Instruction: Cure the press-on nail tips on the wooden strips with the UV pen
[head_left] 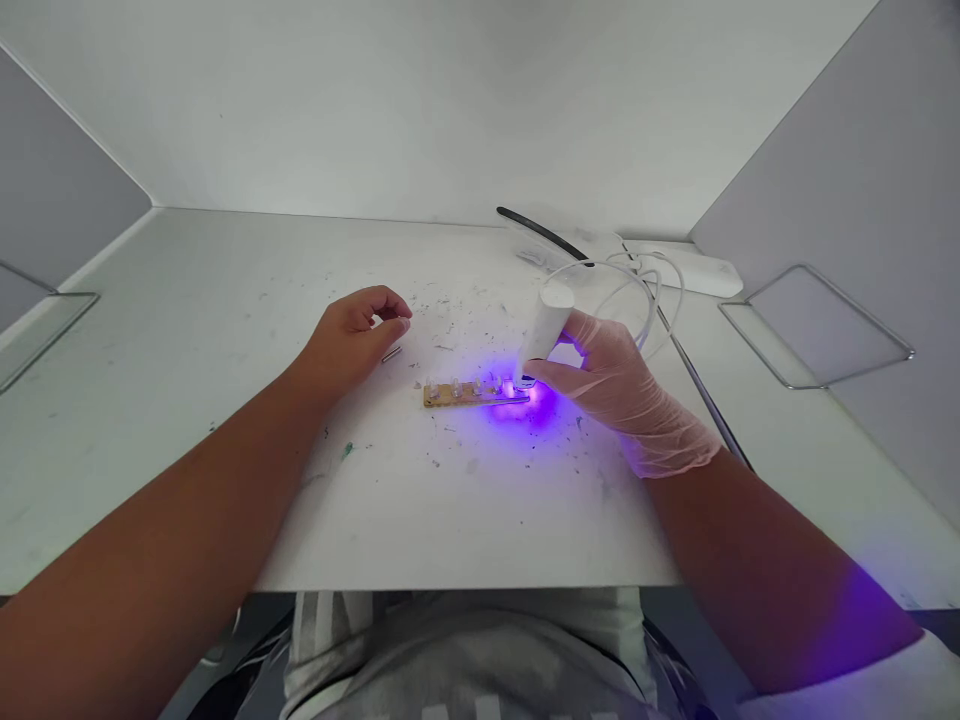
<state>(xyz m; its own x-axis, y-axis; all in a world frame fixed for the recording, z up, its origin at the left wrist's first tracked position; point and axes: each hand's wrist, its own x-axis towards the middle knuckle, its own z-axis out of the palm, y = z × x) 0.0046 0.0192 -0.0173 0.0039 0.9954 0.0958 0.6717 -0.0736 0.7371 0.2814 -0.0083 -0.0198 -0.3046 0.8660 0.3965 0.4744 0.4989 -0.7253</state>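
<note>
My right hand [611,375], in a thin translucent glove, is closed around a white handheld UV lamp [550,315]. The lamp tilts down over the right end of a narrow yellowish strip [450,396] bearing several small clear pieces. Purple light falls on that end and on the table around it. A thin metal rod lies along the strip's front edge. To the left, my bare left hand [364,325] rests near the table with its fingers curled and thumb and fingertips together; anything between them is too small to make out. A short metal pin [391,354] lies just below its thumb.
A white cable [679,290] loops behind my right hand. Beyond it are a black curved bar [544,235] and a long white unit [694,272]. A dark rod [705,385] slants along the right. Wire frames [817,325] stick out from the side walls. Small scraps dot the white table [450,520].
</note>
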